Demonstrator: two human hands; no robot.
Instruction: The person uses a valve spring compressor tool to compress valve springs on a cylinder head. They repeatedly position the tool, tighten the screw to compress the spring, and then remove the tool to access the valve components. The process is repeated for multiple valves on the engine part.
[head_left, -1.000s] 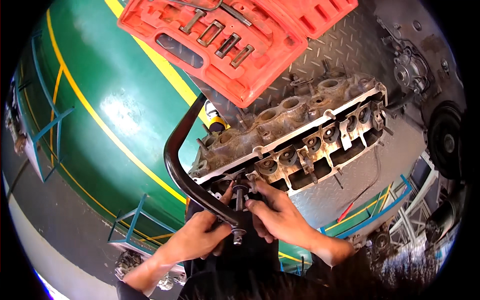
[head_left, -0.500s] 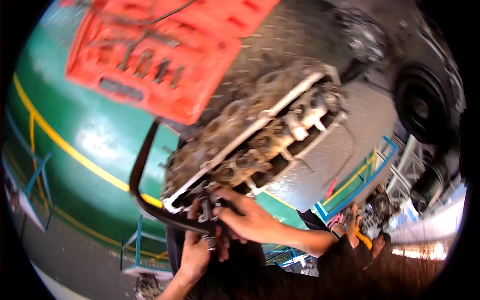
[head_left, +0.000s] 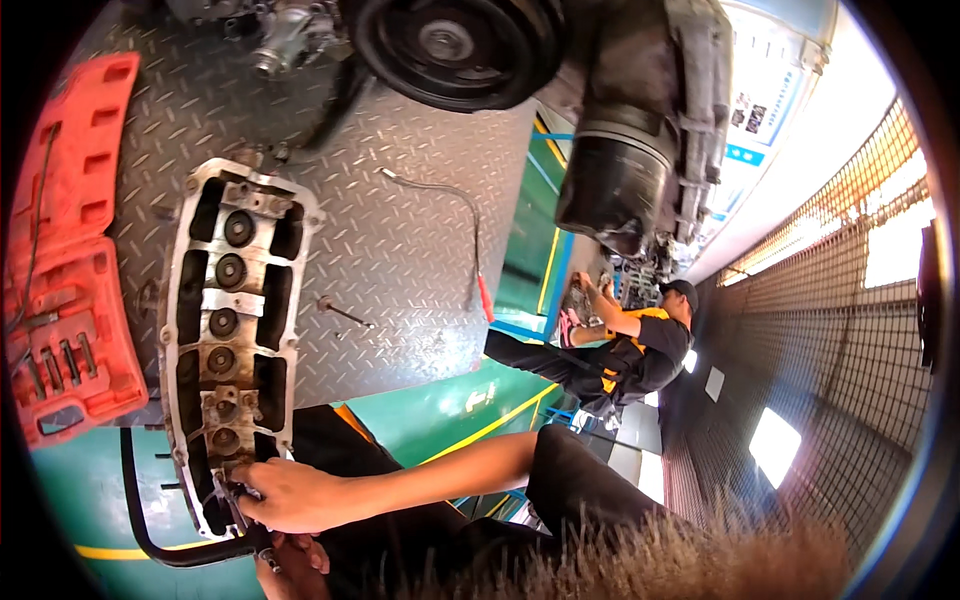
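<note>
Place: you're in an engine-repair workshop | bench: cylinder head [head_left: 222, 366] against tread-plate bench top [head_left: 400, 335], red moulded tool case [head_left: 118, 335] alongside | farther: engine [head_left: 635, 75], black pulley wheel [head_left: 450, 42] | floor: green [head_left: 425, 400], yellow painted lines [head_left: 490, 424] | surroundings: wire mesh [head_left: 840, 230], co-worker [head_left: 645, 350] in dark-and-orange workwear, hands toward machine parts [head_left: 580, 300].

Black pulley [head_left: 450, 42] seen over treadplate tabletop [head_left: 400, 250].
Black canister [head_left: 612, 190] seen just right of the pulley; red-handled flexible tool [head_left: 486, 298] laid below it; co-worker [head_left: 645, 350] in dark and orange clothing placed well below right; mesh wall [head_left: 800, 350] noted farther right.
</note>
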